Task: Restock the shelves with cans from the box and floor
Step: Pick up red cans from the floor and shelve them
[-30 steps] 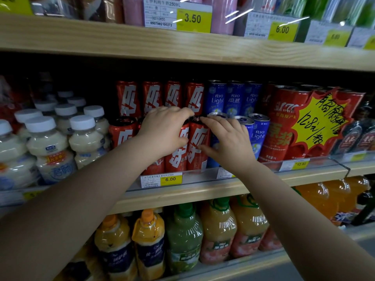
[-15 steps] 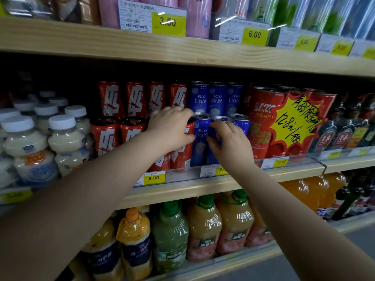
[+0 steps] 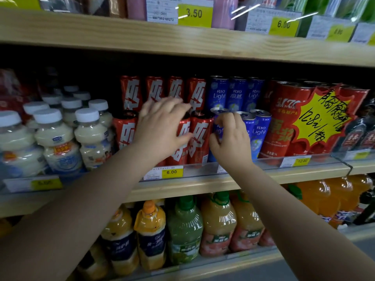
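Note:
Red cans (image 3: 199, 136) with white lettering stand two tiers high in the middle of the wooden shelf (image 3: 203, 185). Blue Rio Light cans (image 3: 260, 130) stand right beside them. My left hand (image 3: 162, 128), blurred, hovers with its fingers spread in front of the front red cans and holds nothing. My right hand (image 3: 231, 142) curls around the leftmost front blue can (image 3: 218, 129), thumb on its left side and fingers over its rim. No box or floor is in view.
White-capped milk drink bottles (image 3: 58, 142) fill the left of the shelf. Large red cans carrying a yellow star price sign (image 3: 316, 122) stand at the right. Juice bottles (image 3: 184, 230) line the shelf below, and the upper shelf board (image 3: 182, 37) hangs close above the cans.
My left hand has come off the front red cans and spread its fingers. My right hand has shifted left along the blue cans onto the leftmost front one.

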The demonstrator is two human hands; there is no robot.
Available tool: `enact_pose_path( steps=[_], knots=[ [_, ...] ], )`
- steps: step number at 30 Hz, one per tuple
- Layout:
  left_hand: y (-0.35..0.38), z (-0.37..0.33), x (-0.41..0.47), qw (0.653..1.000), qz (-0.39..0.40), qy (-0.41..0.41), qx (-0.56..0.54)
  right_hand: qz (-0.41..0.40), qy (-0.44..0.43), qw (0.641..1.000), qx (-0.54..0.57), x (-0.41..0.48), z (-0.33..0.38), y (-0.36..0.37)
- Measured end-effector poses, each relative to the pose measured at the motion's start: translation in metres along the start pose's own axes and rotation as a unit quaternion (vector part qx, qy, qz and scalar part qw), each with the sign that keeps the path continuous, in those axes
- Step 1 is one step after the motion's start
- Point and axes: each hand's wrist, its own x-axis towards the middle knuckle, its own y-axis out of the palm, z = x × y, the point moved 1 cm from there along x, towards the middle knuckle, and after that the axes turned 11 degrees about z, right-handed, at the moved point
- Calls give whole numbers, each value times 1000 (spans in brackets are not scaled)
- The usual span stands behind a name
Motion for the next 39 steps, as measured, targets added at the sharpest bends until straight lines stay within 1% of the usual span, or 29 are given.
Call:
enact_pose_path(
  steps=[3, 5, 9, 13, 16, 20, 24, 27, 29, 30, 32, 34, 36, 38, 39],
  knots=[
    [-2, 23, -36, 990, -111, -65, -58, 25, 50, 996, 76, -11, 7, 14],
    [8, 37, -55, 980, -128, -118, -100, 23, 63, 995, 80, -15, 11, 25],
    [27, 55, -71, 973, -104, -151, -139, 3, 87, 993, 86, -13, 17, 34],
    [28, 66, -72, 972, -91, -145, -160, -30, 49, 998, -30, -4, 14, 33],
    [28, 66, -72, 978, -72, -146, -128, -22, 36, 997, -62, 1, 7, 33],
    [26, 67, -70, 981, -76, -146, -107, -1, 24, 999, -37, 0, 3, 32],
    [20, 67, -68, 981, -53, -168, -85, 25, 6, 1000, -5, 2, -1, 27],
    [17, 65, -68, 985, -67, -157, -38, 22, -10, 999, -35, 7, -3, 23],
    [16, 64, -68, 986, -80, -147, 5, 26, -52, 996, -61, 13, 2, 20],
    [14, 64, -66, 986, -87, -145, 10, 45, -83, 994, -60, 18, 6, 18],
    [8, 64, -58, 989, -86, -120, 5, 106, -133, 984, -52, 29, 14, 15],
    [1, 64, -46, 995, -58, -80, -14, 171, -153, 972, -43, 39, 20, 12],
    [-6, 65, -35, 997, -8, -56, -48, 219, -157, 962, -35, 46, 21, 10],
    [-9, 69, -28, 996, 32, -42, -68, 225, -158, 961, -39, 49, 20, 10],
    [-10, 70, -26, 996, 38, -36, -75, 218, -158, 962, -46, 49, 20, 11]
  ],
)
